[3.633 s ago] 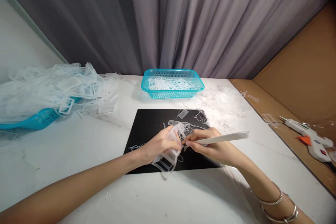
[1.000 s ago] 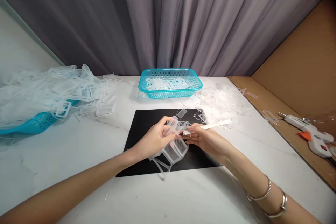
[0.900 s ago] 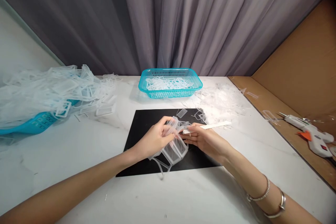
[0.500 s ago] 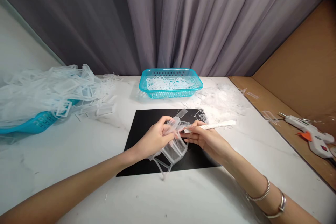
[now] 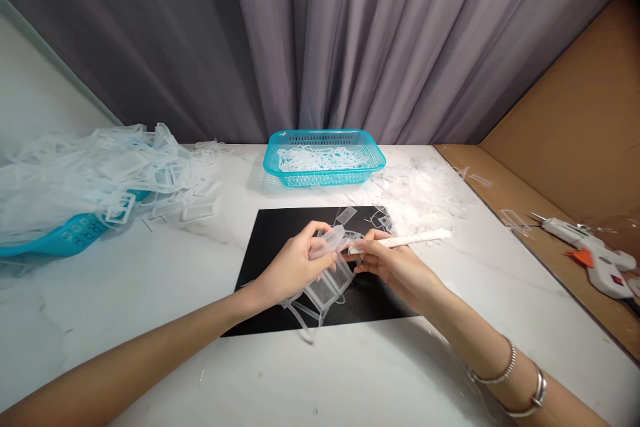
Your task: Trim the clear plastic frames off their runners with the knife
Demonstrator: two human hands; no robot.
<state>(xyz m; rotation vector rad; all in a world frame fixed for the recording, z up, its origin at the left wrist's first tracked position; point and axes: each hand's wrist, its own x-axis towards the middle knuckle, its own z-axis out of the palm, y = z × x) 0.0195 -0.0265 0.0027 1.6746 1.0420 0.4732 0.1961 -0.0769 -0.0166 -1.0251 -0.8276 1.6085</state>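
Over the black mat (image 5: pixel 250 317), my left hand (image 5: pixel 293 265) grips a translucent plastic piece (image 5: pixel 325 290) made of thin rectangular frames with loose strips hanging down. Its thumb and fingers pinch the upper part. My right hand (image 5: pixel 400 270) is closed around a slim white-wrapped tool (image 5: pixel 423 238), held like a pen, its back end pointing right. The tool's working tip is hidden among the fingers, close against the plastic. The fingertips of both hands nearly meet there. A small clear rectangle (image 5: pixel 346 215) lies on the mat just beyond the hands.
A blue basket (image 5: pixel 325 179) with thin white strips stands behind the mat. Left, a large heap of translucent frames (image 5: pixel 125 160) covers another blue basket (image 5: pixel 75 237). Scraps (image 5: pixel 425 193) pile up at the right. A glue gun (image 5: pixel 600 263) lies on the brown board (image 5: pixel 520 207).
The plastic piece has shifted and turned slightly in my left hand, its frames now a little lower left. My right hand and the white tool have barely moved.
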